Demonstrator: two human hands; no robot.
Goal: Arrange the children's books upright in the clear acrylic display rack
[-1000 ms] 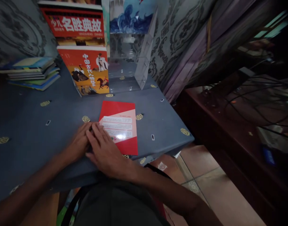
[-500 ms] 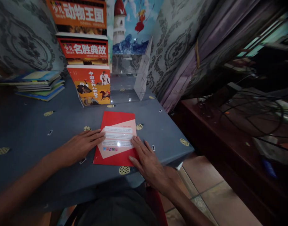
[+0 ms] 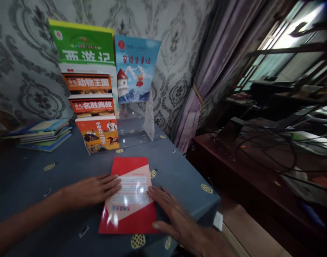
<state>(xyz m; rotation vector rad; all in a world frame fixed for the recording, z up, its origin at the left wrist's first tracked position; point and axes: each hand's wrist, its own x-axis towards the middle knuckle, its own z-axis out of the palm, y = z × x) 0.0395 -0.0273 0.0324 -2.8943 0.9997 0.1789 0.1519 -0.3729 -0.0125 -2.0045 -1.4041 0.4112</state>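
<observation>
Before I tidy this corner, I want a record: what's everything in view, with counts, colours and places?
Red book: 1, red and pink, flat on table
Table: 1, blue-grey cloth, centre
Rack: 1, clear, table's back
Rack books: at least five; green, orange, red, blue
Book stack: 1, mostly blue and green, table's left
Wall: 1, grey patterned, behind
Curtain: 1, purple-grey, right of rack
Window: 1, pale, upper right
Ledge: 1, dark red-brown, right
Cables: several, black, over ledge
Floor: 1, tan, lower right
Left hand: 1, bare, on red book's left edge
Right hand: 1, bare, at its right edge
</observation>
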